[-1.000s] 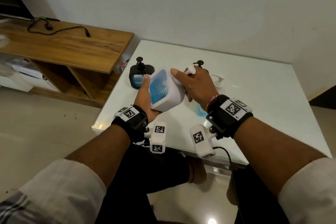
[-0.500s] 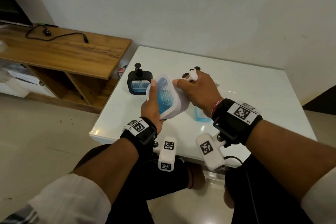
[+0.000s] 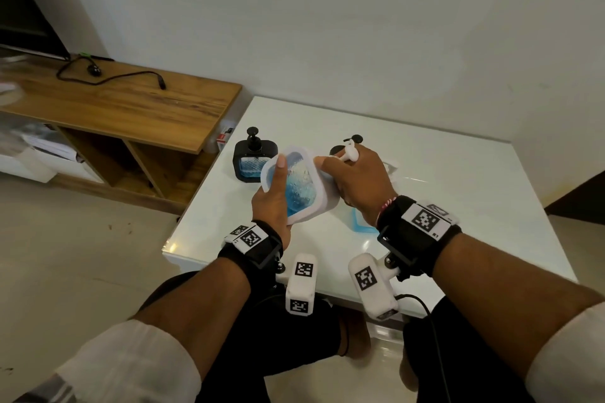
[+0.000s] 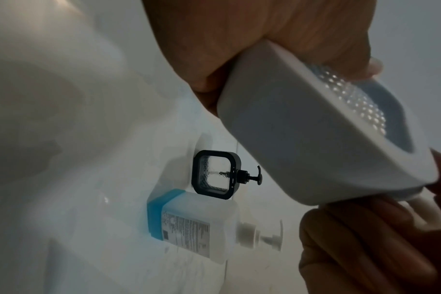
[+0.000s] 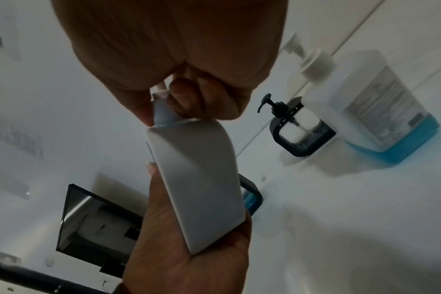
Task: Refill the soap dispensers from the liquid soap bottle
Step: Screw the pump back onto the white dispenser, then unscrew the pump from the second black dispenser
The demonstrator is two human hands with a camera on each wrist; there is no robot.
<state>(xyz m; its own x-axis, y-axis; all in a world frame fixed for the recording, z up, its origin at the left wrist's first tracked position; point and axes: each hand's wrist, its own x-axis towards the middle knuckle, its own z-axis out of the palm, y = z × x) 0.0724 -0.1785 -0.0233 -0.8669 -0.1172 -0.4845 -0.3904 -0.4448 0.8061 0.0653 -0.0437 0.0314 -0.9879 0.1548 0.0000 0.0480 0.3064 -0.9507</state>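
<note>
Since a second earlier, the white dispenser (image 3: 296, 186) had tilted more upright above the surface (image 3: 458, 193), left hand (image 3: 273, 199) gripping its body, right hand (image 3: 357, 180) twisting its pump; probably closing it after refilling.

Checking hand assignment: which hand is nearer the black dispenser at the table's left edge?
Left. The left hand, gripping the white dispenser, sits just beside the black dispenser. The right hand is farther away, on the white dispenser's other side.

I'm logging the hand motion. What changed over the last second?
The white dispenser, held by the left hand, tipped further over, window facing up. The right hand kept its grip on the pump top. Both black dispensers and the soap bottle stayed on the table.
</note>
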